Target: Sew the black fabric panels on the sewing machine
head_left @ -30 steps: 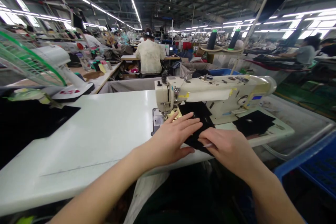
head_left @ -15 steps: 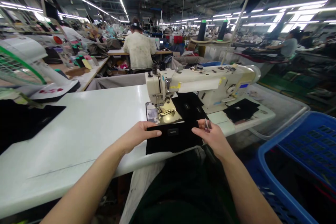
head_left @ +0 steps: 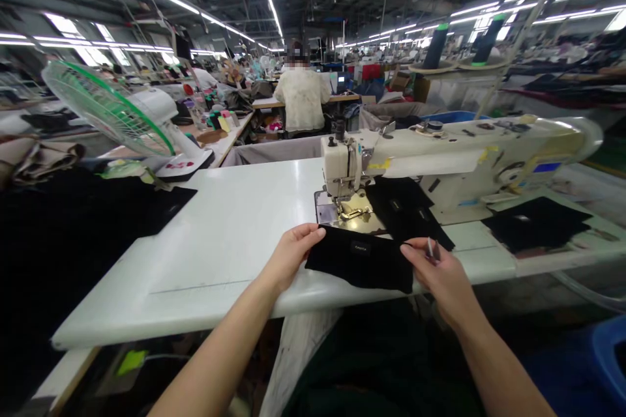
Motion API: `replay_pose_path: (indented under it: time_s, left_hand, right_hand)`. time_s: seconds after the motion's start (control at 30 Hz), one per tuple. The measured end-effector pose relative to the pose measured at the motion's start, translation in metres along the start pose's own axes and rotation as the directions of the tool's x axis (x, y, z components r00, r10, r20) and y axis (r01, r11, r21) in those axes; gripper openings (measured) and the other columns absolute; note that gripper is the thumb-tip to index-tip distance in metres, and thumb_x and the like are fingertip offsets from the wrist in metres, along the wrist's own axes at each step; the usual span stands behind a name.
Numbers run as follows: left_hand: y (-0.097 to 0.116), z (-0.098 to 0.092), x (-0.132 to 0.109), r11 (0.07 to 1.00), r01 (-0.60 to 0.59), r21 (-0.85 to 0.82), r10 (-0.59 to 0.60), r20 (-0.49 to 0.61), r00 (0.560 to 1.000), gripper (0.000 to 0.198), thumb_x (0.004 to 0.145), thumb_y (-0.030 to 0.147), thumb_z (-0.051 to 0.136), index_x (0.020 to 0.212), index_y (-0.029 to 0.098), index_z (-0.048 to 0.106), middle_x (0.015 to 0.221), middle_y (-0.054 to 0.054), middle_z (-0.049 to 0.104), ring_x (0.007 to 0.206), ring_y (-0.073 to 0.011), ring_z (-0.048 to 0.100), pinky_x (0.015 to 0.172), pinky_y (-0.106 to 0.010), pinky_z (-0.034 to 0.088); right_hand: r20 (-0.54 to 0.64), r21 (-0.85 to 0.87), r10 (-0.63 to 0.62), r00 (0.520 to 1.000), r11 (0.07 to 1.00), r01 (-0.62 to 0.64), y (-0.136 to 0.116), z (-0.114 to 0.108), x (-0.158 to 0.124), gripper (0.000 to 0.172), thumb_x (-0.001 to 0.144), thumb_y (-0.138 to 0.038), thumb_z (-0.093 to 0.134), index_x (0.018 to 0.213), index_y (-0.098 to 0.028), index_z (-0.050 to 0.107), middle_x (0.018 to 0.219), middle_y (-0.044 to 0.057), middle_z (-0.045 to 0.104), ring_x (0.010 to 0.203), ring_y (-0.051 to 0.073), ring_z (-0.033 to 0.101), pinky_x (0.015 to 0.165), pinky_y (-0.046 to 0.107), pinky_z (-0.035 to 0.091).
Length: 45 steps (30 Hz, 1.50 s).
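Observation:
A small black fabric piece [head_left: 364,262] with a little label at its middle lies at the front edge of the white sewing table [head_left: 229,234]. My left hand [head_left: 292,253] pinches its left end. My right hand [head_left: 437,272] pinches its right end and also holds a thin metal tool, probably thread snips [head_left: 431,247], between the fingers. Just behind stands the cream sewing machine [head_left: 440,159], its presser foot [head_left: 350,210] a short way beyond the fabric. More black fabric [head_left: 405,212] lies under the machine arm.
A green-and-white desk fan [head_left: 122,120] stands at the table's back left beside a heap of black cloth [head_left: 73,221]. Black pieces [head_left: 535,225] lie at the right. A blue bin [head_left: 609,352] sits low right. Another person [head_left: 302,101] sits at a far table.
Both hands lay flat on the fabric by the needle; they have since drawn one labelled piece toward the front edge and now pinch its ends. The camera has swung left.

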State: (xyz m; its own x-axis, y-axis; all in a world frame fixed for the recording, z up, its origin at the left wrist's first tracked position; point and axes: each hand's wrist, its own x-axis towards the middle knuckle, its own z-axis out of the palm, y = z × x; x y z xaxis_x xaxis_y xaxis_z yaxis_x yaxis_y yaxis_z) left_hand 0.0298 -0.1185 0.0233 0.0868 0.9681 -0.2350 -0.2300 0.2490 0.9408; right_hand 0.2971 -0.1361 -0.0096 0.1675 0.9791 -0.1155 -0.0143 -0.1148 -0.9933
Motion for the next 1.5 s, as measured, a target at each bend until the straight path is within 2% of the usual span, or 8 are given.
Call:
replay_pose_path:
  time_s: [0.33,0.53,0.8,0.9,1.03,1.13,1.3,1.5]
  left_hand:
    - [0.008,-0.017,0.026,0.967,0.003,0.254,0.042,-0.170,0.985,0.032,0.065,0.042,0.076,0.083,0.015,0.074,0.075,-0.005,0.072,0.069,-0.0174,0.063,0.065,-0.026,0.045]
    - [0.019,-0.016,0.083,0.650,-0.124,0.749,0.146,0.036,0.989,0.033,0.070,0.047,0.069,0.077,0.015,0.074,0.072,-0.003,0.070,0.067,-0.0172,0.060,0.064,-0.028,0.043]
    - [0.014,-0.007,0.121,0.485,-0.244,0.839,0.128,0.208,0.970,0.019,0.069,0.034,0.060,0.057,0.018,0.062,0.059,0.002,0.060,0.059,-0.0140,0.052,0.059,-0.027,0.037]
    - [0.019,-0.005,0.120,0.463,-0.253,0.850,0.111,0.228,0.967,0.016,0.069,0.030,0.057,0.058,0.018,0.061,0.060,0.002,0.061,0.060,-0.0140,0.053,0.061,-0.027,0.039]
    - [0.021,-0.004,0.122,0.437,-0.242,0.866,0.125,0.208,0.970,0.016,0.068,0.029,0.060,0.057,0.019,0.058,0.060,0.001,0.061,0.061,-0.0150,0.054,0.062,-0.026,0.040]
    - [0.020,-0.003,0.125,0.409,-0.225,0.884,0.140,0.183,0.973,0.015,0.069,0.026,0.060,0.056,0.019,0.057,0.058,0.002,0.060,0.059,-0.0143,0.053,0.061,-0.027,0.039]
    - [0.019,-0.002,0.127,0.360,-0.178,0.916,0.152,0.131,0.980,0.018,0.072,0.026,0.061,0.056,0.019,0.057,0.056,0.002,0.058,0.057,-0.0143,0.051,0.060,-0.027,0.037]
    - [0.018,-0.002,0.130,0.324,-0.142,0.935,0.147,0.098,0.984,0.020,0.074,0.028,0.060,0.057,0.019,0.059,0.058,0.000,0.059,0.059,-0.0157,0.053,0.059,-0.028,0.035]
  right_hand:
    - [0.199,-0.184,0.006,0.980,0.982,0.032,0.004,0.009,-0.021,0.033,0.080,-0.051,0.069,0.076,-0.019,0.065,0.059,-0.004,0.043,0.048,0.010,0.034,0.043,0.024,0.026]
    - [0.198,-0.240,-0.029,0.980,0.968,0.077,0.020,0.038,-0.040,0.025,0.078,-0.042,0.069,0.071,-0.020,0.061,0.061,-0.003,0.052,0.054,0.014,0.046,0.051,0.025,0.041]
    - [0.191,-0.327,-0.239,0.952,0.899,0.291,0.040,0.053,-0.051,0.017,0.087,-0.036,0.063,0.091,-0.021,0.072,0.070,0.000,0.064,0.056,0.014,0.054,0.055,0.024,0.048]
    - [0.281,-0.341,-0.346,0.895,0.836,0.430,0.042,0.048,-0.048,0.017,0.088,-0.024,0.060,0.103,-0.022,0.069,0.076,0.000,0.066,0.052,0.012,0.053,0.053,0.024,0.049]
    - [0.421,-0.262,-0.577,0.699,0.661,0.703,0.040,0.043,-0.037,0.024,0.092,-0.011,0.050,0.108,-0.022,0.064,0.094,0.005,0.070,0.079,0.017,0.067,0.070,0.028,0.055]
    - [0.481,-0.276,-0.630,0.610,0.552,0.787,0.040,0.041,-0.030,0.026,0.093,-0.006,0.047,0.109,-0.022,0.060,0.093,0.005,0.070,0.082,0.018,0.067,0.072,0.028,0.054]
    - [0.613,-0.406,-0.557,0.561,0.387,0.828,0.032,0.038,-0.024,0.031,0.088,-0.002,0.041,0.102,-0.019,0.063,0.094,0.008,0.067,0.075,0.018,0.064,0.063,0.027,0.050]
    - [0.682,-0.449,-0.428,0.593,0.396,0.801,0.019,0.041,-0.023,0.031,0.081,0.000,0.038,0.094,-0.018,0.059,0.093,0.006,0.063,0.068,0.016,0.058,0.055,0.026,0.039]
